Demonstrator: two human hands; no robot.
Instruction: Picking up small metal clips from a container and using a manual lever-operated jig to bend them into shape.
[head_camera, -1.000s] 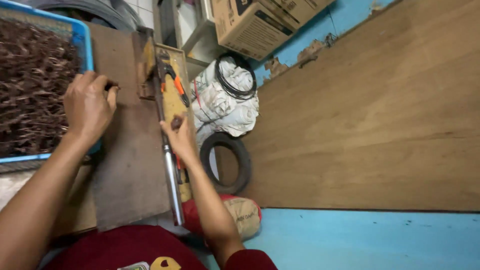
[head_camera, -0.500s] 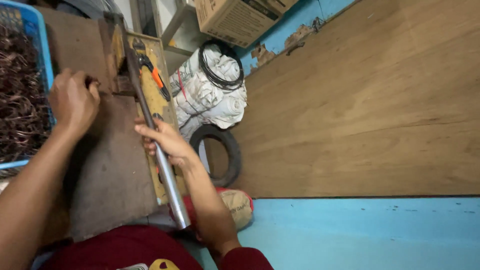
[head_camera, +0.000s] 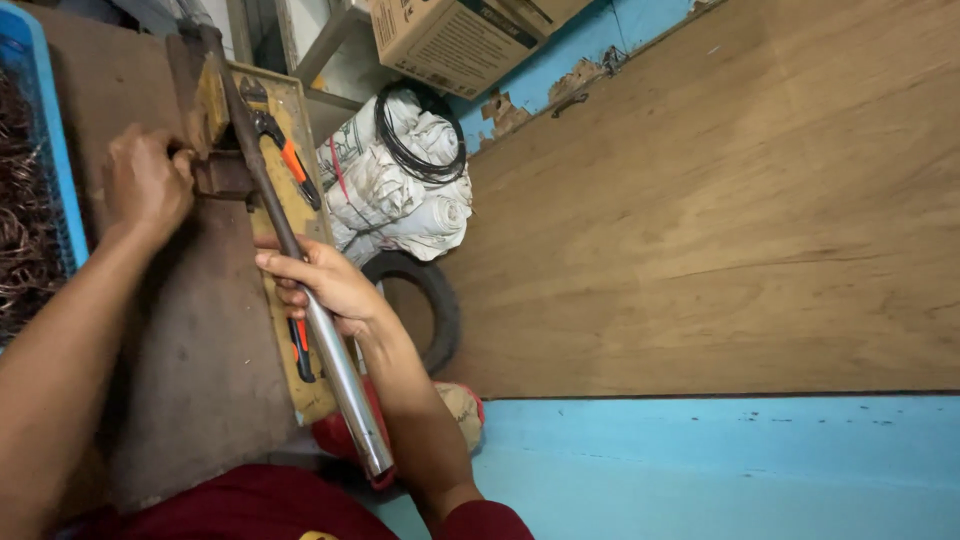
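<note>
My right hand (head_camera: 322, 285) grips a long metal lever bar (head_camera: 340, 375) that runs from the near edge up to a metal fixture (head_camera: 222, 175) on a dark wooden work board (head_camera: 195, 360). My left hand (head_camera: 145, 185) is closed against the left side of that fixture, holding something small that I cannot make out. Under the bar lie orange-handled pliers (head_camera: 290, 165) on a yellowish plank (head_camera: 300, 385).
A blue crate (head_camera: 55, 170) of brown wire pieces sits at the far left. A white sack roll (head_camera: 395, 185) with a black wire coil, a small black tyre (head_camera: 435, 310) and a cardboard box (head_camera: 450, 40) lie beside a large plywood sheet (head_camera: 720, 220).
My right hand has slid along the lever bar and the bar has swung down toward me. The view shifted right, so the blue crate moved toward the left edge.
</note>
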